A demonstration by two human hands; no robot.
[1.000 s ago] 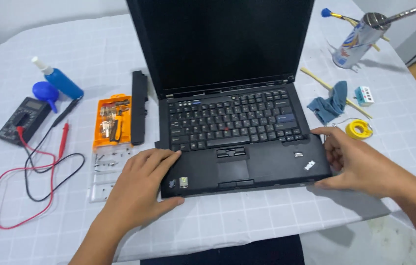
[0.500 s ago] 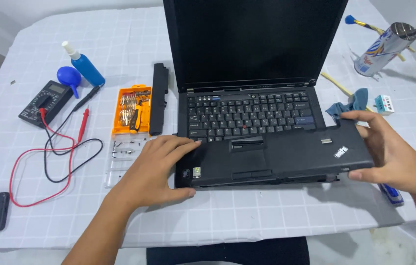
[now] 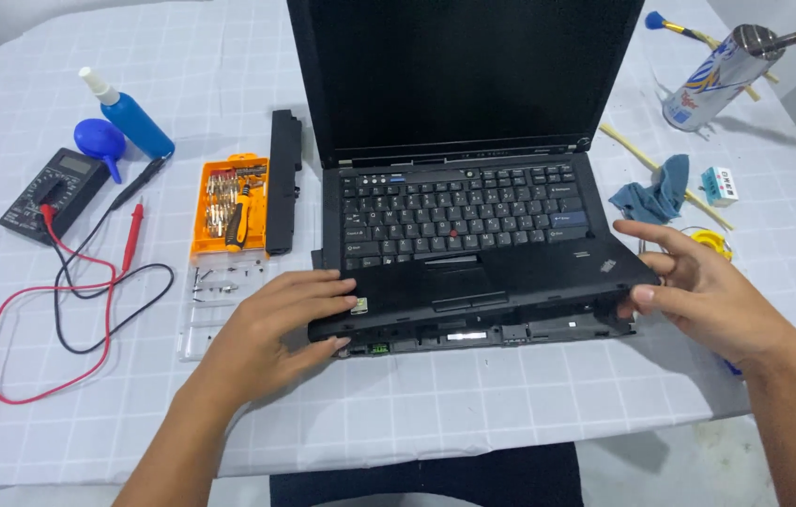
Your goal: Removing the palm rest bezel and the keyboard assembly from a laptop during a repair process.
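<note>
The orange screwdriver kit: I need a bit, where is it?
In the head view, the orange screwdriver kit lies left of the laptop, against the long black battery, above the clear lid.

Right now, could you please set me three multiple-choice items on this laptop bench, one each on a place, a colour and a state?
1. Where does the orange screwdriver kit lie?
A. Left of the laptop
B. Right of the laptop
C. On the keyboard

2. What colour is the spray bottle body?
A. Red
B. Blue
C. Green

3. How does the palm rest panel sit?
A. Flush and closed
B. Lifted at its front edge
C. Fully off, lying on the table

Answers:
1 A: the kit lies beside the long black battery bar, left of the laptop.
2 B: the body is blue, with a white nozzle.
3 B: the left hand and right hand grip its ends, and a gap shows the inner parts beneath.
</note>
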